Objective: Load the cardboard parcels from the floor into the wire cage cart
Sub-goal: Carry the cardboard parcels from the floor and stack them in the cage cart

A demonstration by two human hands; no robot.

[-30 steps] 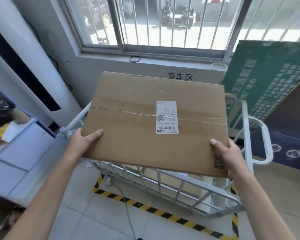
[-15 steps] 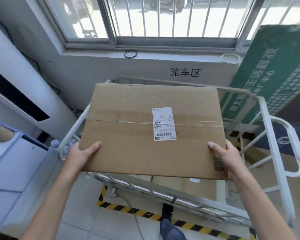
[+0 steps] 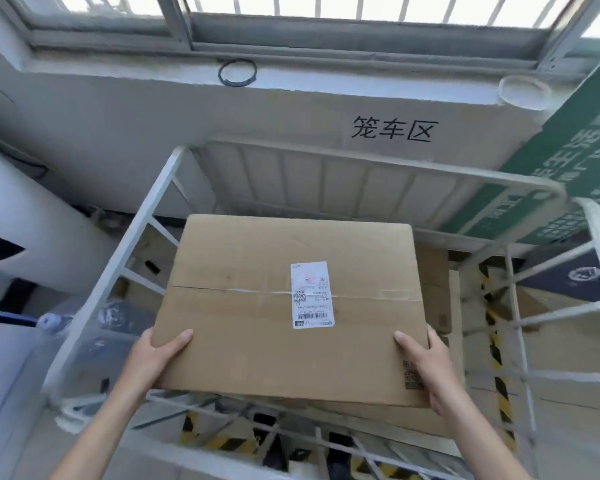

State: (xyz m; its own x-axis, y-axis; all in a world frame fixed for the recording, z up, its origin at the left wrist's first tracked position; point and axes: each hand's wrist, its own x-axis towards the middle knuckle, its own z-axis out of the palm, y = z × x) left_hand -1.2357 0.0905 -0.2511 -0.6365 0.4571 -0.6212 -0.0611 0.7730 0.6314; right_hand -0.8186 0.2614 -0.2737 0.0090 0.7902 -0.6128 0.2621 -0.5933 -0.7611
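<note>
Left grip (image 3: pixel 156 355) and right grip (image 3: pixel 426 365) grasp the two near corners of the cardboard parcel (image 3: pixel 250 341). Their thumbs lie on top and the fingers are hidden underneath. Between the grips the parcel lies flat, and its white label (image 3: pixel 311 294) sits ahead of the right grip.

A second ago I had the parcel held high, short of the wire cage cart (image 3: pixel 134 233). Half a second ago it hung over the near rail. Now it is lower and further in, past that rail and between the cage walls, so I judge the lowering is nearly done.

Beneath the parcel and just beyond the right grip are other parcels (image 3: pixel 433 292), already loaded. I cannot tell whether mine touches them yet. Further ahead stands the cart's back panel (image 3: pixel 326 174), then the wall lettering (image 3: pixel 392 129).

What remains, as I read it, is to set the parcel down squarely and let go. The risk there is fingers trapped under it.
</note>
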